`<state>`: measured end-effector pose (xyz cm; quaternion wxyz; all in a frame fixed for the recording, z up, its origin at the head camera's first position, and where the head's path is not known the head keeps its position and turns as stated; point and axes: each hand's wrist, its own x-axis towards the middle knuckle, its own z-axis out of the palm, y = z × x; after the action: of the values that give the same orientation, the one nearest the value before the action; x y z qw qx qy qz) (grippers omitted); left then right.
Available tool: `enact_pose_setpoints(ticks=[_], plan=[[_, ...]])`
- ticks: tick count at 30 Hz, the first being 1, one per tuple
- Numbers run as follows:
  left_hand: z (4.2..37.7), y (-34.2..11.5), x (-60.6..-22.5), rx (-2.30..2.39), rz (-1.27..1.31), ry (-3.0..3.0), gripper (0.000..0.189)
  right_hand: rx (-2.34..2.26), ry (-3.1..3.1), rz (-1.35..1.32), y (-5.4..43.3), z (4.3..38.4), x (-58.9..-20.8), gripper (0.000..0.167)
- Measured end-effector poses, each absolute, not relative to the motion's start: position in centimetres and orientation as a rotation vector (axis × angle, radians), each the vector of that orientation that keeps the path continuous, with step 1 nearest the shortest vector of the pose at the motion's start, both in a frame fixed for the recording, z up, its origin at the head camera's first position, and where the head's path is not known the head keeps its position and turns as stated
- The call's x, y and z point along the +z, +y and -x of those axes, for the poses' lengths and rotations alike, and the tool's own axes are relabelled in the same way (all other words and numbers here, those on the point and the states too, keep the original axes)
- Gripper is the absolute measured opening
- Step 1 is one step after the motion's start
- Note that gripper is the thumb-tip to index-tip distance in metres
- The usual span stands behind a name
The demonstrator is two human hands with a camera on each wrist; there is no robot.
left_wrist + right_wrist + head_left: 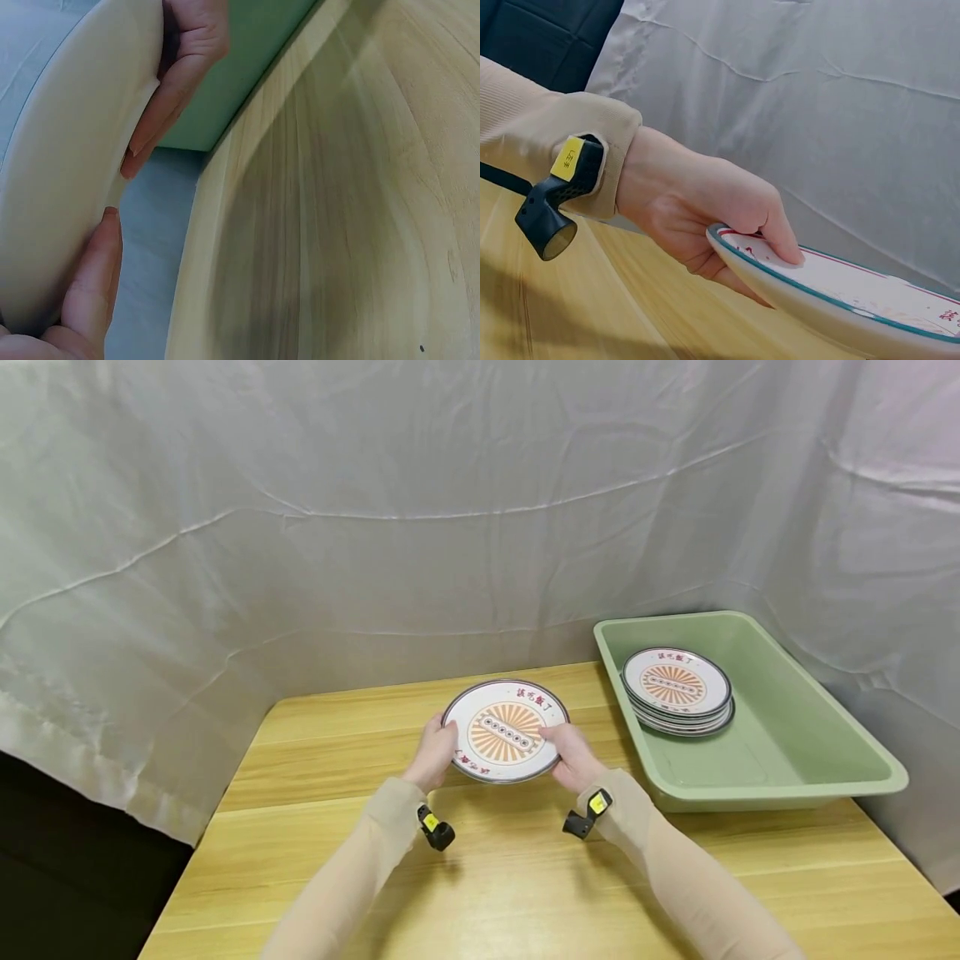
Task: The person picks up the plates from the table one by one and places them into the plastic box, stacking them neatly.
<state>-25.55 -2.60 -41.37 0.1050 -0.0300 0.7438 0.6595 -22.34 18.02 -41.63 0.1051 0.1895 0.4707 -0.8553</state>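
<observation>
A white plate (pixel 480 693) with a dark rim, an orange ray pattern and red lettering is held above the table between both hands. My left hand (pixel 437 752) grips its left edge, thumb on top and fingers below. On the opposite edge my right hand (pixel 576 758) grips with the thumb over the upper face. From the left wrist, the pale underside of the plate (pixel 75 150) shows, with fingers of both hands against it. The right wrist view catches the left hand (pixel 712 195) pinching the rim.
To the right stands a green plastic basin (pixel 757 795), with a stack of similar plates (pixel 675 685) in its left part. Beneath everything is a wooden table (pixel 315 827). Grey cloth (pixel 450 568) hangs behind and at both sides. Each sleeve carries a black wrist camera.
</observation>
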Motion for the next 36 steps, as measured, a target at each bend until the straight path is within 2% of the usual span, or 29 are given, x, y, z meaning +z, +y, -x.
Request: enact_pose_setpoints(ticks=[16, 28, 36], plan=[[25.6, -2.8, -42.0, 1.949, 0.069, 2.159, 0.048, -2.572, 1.310, -0.553, 17.9, 22.1, -41.6, 0.059], [25.9, -2.8, -41.6, 1.925, 0.057, 2.125, 0.058, -2.604, 1.276, -0.567, 18.1, 21.7, -40.7, 0.058], [25.8, -2.6, -41.2, 1.946, 0.048, 2.124, 0.054, -2.633, 1.259, -0.565, 18.7, 21.5, -40.0, 0.060]])
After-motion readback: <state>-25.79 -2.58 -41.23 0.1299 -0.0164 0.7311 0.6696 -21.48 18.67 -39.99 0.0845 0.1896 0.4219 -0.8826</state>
